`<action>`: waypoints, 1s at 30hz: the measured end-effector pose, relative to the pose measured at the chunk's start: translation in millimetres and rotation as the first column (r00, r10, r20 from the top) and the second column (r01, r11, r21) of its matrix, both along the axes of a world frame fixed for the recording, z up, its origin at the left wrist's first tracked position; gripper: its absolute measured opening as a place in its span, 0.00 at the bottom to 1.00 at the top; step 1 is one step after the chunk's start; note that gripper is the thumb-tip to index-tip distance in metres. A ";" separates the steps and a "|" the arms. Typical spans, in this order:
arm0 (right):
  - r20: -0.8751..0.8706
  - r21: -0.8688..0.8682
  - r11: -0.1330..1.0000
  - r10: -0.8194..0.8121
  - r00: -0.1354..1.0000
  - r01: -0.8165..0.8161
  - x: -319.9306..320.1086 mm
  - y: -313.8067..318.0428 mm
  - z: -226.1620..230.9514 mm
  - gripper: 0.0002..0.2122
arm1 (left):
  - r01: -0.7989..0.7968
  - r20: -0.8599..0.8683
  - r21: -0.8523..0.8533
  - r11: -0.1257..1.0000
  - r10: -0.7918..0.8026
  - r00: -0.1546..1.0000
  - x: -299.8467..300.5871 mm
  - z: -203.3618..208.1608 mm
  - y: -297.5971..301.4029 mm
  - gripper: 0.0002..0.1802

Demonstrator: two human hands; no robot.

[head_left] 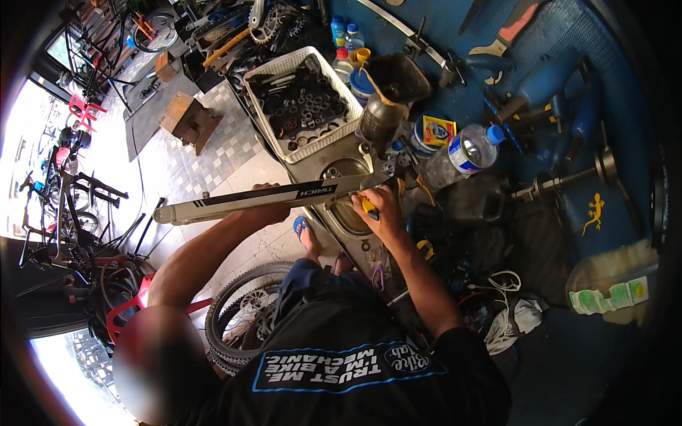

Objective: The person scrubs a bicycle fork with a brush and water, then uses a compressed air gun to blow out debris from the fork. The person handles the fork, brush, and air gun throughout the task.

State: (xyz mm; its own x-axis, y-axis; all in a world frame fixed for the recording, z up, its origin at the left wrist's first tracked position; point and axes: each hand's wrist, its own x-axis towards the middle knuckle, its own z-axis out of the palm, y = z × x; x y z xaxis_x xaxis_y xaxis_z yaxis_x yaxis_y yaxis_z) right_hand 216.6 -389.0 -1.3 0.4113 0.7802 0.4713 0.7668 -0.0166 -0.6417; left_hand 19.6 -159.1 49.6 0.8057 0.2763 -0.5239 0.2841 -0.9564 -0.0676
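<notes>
A long white-and-black bicycle swingarm (245,201) lies across the view, its narrow end to the left and its wider end over the workbench. From beneath, my left hand (271,206) wraps round its middle, with fingertips showing at the upper edge. My right hand (383,216) is closed round a tool with a yellow-and-black handle (370,207), held against the swingarm's wider end. The tool's working tip is hidden, so its kind cannot be made out. Under that end sits a round metal bowl (353,221) with small metal parts by it.
A white plastic basket (291,150) of small bike parts stands ahead, beside a cut-open dark container (383,117). A clear bottle (472,149) and several blue-handled tools (547,85) are to the right. Bicycle wheels (241,305) lie at lower left; a wooden block (190,121) stands on the floor.
</notes>
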 end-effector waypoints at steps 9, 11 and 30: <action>-0.328 -0.249 0.962 -0.194 0.925 0.113 9.1 -10.9 -4.0 0.10 | -0.081 0.100 -0.038 0.996 0.085 0.991 -3.6 0.4 -10.7 0.16; -0.468 -0.213 0.977 -0.125 0.875 0.026 -9.0 1.1 20.9 0.12 | -0.088 0.101 -0.089 0.992 0.097 0.990 -0.2 18.7 -17.9 0.12; -0.246 -0.064 0.995 0.061 0.967 -0.079 -7.8 12.7 9.0 0.08 | 0.151 0.308 0.149 0.977 -0.191 0.932 -9.7 -16.3 -4.3 0.14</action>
State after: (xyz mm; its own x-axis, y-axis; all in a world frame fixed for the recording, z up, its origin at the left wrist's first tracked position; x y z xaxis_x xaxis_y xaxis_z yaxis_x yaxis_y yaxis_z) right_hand 208.8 -376.2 7.7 0.4494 0.8398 0.3046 0.5884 -0.0217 -0.8083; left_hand 9.9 -163.3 33.3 0.9653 0.1641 -0.2029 0.1422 -0.9827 -0.1185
